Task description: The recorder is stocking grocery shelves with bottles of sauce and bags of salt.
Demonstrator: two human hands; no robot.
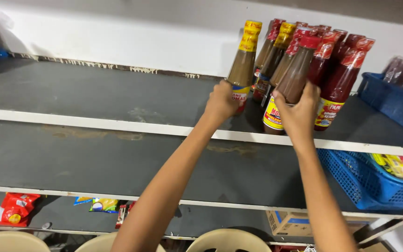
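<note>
My left hand [221, 101] grips a brown sauce bottle with a yellow cap [244, 60] standing on the top grey shelf [94, 93]. My right hand [298, 112] wraps around a brown sauce bottle with a red cap [296, 70], its yellow label showing below my fingers. Both bottles stand at the front of a cluster of several more sauce bottles [336, 65], brown ones with yellow caps and red ones with red sealed caps, packed toward the white back wall.
A blue plastic basket [397, 102] with dark packets sits at the top shelf's right end. A second blue basket [364, 182] with packets rests on the middle shelf. Snack packets [15, 208] and a cardboard box [288, 223] lie on the bottom shelf. Beige chair backs [227, 240] stand below.
</note>
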